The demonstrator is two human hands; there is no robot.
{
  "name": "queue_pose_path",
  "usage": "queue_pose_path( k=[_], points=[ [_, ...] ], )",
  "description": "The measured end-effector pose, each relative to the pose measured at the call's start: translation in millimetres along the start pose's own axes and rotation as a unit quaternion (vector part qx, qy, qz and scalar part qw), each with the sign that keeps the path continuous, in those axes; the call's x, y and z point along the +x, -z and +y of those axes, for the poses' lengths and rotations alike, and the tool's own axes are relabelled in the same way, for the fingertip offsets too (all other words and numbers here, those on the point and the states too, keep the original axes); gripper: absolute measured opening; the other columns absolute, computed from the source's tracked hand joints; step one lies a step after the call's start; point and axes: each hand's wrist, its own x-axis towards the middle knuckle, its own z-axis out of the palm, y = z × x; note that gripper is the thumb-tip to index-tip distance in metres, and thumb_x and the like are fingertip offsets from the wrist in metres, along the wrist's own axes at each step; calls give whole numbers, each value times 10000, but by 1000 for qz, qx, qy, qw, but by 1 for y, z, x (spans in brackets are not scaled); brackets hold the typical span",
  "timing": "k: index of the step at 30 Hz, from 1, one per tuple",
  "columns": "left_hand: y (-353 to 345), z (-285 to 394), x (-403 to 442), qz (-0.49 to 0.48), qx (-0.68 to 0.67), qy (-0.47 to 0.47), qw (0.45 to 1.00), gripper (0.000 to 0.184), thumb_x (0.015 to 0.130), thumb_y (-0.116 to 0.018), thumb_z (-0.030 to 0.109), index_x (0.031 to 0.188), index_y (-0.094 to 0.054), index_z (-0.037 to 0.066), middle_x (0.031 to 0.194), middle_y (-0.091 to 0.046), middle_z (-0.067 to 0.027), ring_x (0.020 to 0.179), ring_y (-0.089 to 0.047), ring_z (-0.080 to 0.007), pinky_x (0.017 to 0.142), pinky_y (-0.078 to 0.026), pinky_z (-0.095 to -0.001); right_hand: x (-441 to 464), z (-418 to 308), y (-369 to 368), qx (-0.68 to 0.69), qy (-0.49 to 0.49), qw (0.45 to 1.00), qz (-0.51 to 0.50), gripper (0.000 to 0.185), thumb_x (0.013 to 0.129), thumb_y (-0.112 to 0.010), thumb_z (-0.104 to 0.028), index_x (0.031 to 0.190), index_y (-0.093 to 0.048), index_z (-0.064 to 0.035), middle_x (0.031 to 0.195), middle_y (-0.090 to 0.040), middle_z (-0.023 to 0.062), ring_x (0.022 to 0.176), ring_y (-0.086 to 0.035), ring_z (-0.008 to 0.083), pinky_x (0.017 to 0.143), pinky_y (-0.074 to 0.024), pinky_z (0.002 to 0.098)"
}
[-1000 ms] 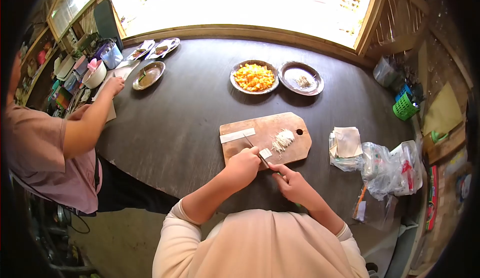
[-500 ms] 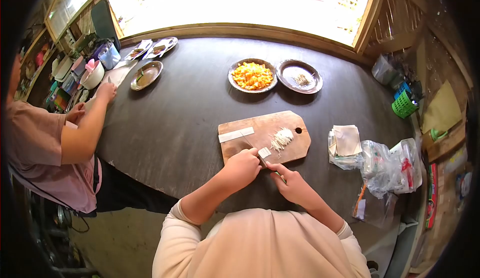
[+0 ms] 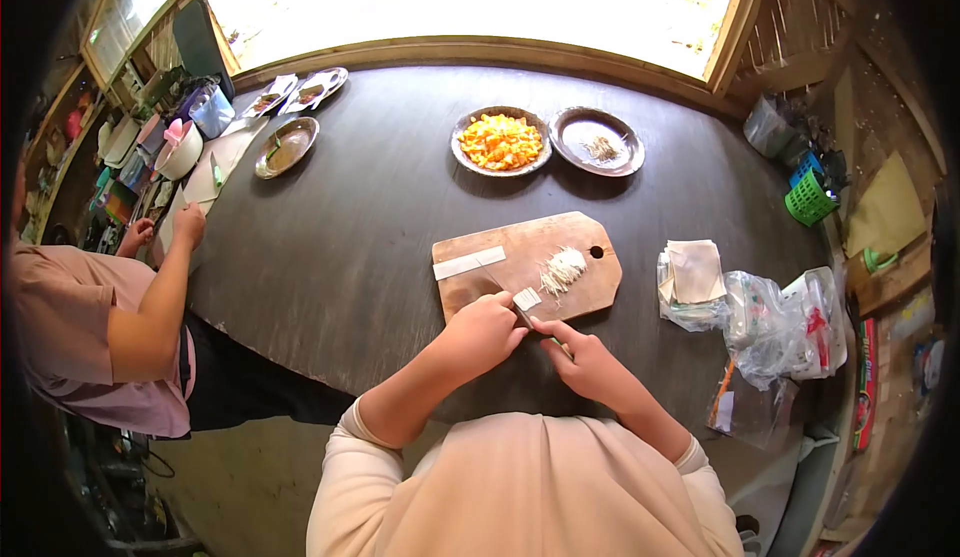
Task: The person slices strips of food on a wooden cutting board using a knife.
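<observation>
A wooden cutting board (image 3: 590, 302) lies before me. My right hand (image 3: 585, 365) is closed around the handle of a knife (image 3: 522, 315), its thin blade pointing up and left over the board. Fingers of my left hand (image 3: 485, 332) are curled at the board's near edge, beside the blade; what they hold is hidden. Just right of the blade sits a small white piece (image 3: 527, 299) with cut lines across it. Thin white shreds (image 3: 563, 270) are heaped toward the board's hole. A flat white strip (image 3: 470, 263) rests along the left part.
Beyond the board stand a bowl of orange cubes (image 3: 500, 143) and a plate with thin pale bits (image 3: 600, 147). Plastic bags (image 3: 770, 327) and stacked wrappers (image 3: 693, 272) lie right. At left, a co-worker (image 3: 110, 327) stands near an oval dish (image 3: 287, 147) and a green-handled knife (image 3: 216, 171).
The co-worker's hand has drawn back toward the body, and a green-handled knife now shows on the surface there. My hands stay nearly in place; the view has shifted slightly.
</observation>
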Motion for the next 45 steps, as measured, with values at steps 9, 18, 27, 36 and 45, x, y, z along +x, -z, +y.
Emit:
queue_pose_path(
  k=[9, 18, 27, 36, 45],
  points=[
    [6, 2, -1, -3, -20, 14, 1000, 272, 905, -643, 250, 838, -713, -4, 947, -634, -140, 945, -623, -297, 850, -517, -405, -4, 2, -7, -15, 17, 1000, 5, 338, 988, -537, -113, 1325, -554, -119, 824, -657, 273, 760, -662, 444, 637, -517, 430],
    [11, 7, -5, -21, -5, 14, 1000, 283, 905, -659, 276, 889, -701, -3, 994, -612, -143, 989, -605, -317, 866, -505, -421, -9, -7, 1, 1, -21, 1000, -7, 343, 986, -549, -127, 1326, -565, -88, 855, -687, 240, 687, -672, 365, 659, -511, 372],
    [11, 9, -6, -29, -1, 13, 1000, 305, 906, -661, 312, 913, -700, 10, 998, -610, -130, 993, -608, -305, 866, -505, -418, -1, -11, 0, -35, -32, 999, -17, 346, 993, -540, -136, 1334, -561, -84, 1017, -705, 218, 816, -714, 336, 754, -529, 376],
    [16, 13, -7, -34, 11, 22, 999, 310, 901, -666, 318, 932, -702, 12, 1025, -610, -125, 1000, -609, -301, 868, -508, -406, -2, -1, -3, -5, -23, 1000, -2, 342, 990, -539, -116, 1330, -562, -89, 1067, -698, 218, 941, -701, 369, 803, -530, 381],
    [12, 14, -8, -38, 15, 20, 999, 311, 894, -672, 296, 974, -708, -2, 1041, -608, -139, 1013, -603, -308, 889, -505, -406, -4, -2, -4, 4, -3, 1000, -9, 333, 986, -542, -103, 1317, -552, -74, 1112, -683, 226, 989, -658, 427, 816, -531, 405]
  ],
)
